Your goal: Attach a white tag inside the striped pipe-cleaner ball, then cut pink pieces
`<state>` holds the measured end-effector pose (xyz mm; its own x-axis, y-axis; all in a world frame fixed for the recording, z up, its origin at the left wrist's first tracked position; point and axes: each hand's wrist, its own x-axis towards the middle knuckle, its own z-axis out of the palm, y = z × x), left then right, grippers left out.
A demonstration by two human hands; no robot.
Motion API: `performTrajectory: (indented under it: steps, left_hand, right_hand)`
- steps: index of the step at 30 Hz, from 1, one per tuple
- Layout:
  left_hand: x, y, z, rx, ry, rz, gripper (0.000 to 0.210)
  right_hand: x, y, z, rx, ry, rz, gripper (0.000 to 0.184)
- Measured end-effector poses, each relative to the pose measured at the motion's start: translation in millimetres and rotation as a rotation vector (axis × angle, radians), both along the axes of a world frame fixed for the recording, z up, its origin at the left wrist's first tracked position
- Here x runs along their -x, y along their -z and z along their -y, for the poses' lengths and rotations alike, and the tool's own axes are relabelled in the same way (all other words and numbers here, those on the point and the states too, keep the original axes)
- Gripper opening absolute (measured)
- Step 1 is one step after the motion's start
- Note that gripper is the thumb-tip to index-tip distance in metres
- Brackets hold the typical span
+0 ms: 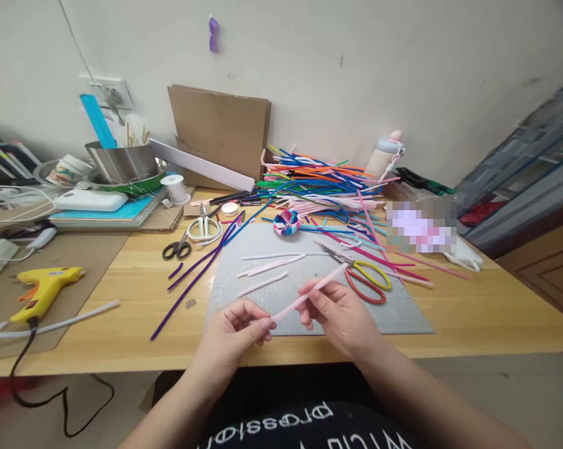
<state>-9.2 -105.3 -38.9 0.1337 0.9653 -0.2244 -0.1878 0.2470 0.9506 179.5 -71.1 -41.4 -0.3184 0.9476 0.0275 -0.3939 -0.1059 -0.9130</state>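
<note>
A pale pink pipe cleaner stretches slantwise between my two hands above the grey cutting mat. My left hand pinches its lower end between thumb and fingers. Farther up, my right hand grips it, and the free end sticks out past the fingers. Several cut pale pink pieces lie on the mat beyond my hands. Just beyond my right hand, scissors with one red and one yellow handle rest with blades pointing away to the left.
A heap of coloured pipe cleaners lies at the back, behind a striped round piece. Purple pipe cleaners, black scissors and white scissors are left of the mat. A yellow glue gun with its cord sits far left.
</note>
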Motion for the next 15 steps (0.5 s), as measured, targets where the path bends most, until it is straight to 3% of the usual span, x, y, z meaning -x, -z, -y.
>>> performTrajectory:
  steps: [2,5,7,10,15]
  left_hand:
    - [1.6,-0.2,0.9,-0.095,0.027,-0.183,0.018]
    - [0.7,-5.9,0.7,-0.398,0.028,-0.543,0.015]
    - [-2.6,-10.1,-1.0,-0.550,0.071,-0.667,0.014]
    - [-7.5,-10.3,-3.3,-0.571,0.156,-0.691,0.020]
    - [-5.9,2.9,2.4,-0.490,0.034,-0.711,0.030]
  right_hand:
    - [2.4,3.0,0.5,0.003,0.058,-0.002,0.017]
    - [2.7,3.2,2.4,-0.054,0.069,0.106,0.016]
    - [4.1,1.8,5.6,-0.121,0.045,0.197,0.014]
    - [6.5,0.9,10.8,-0.226,0.055,0.268,0.011]
    - [5.3,7.3,13.8,-0.316,0.186,0.155,0.010]
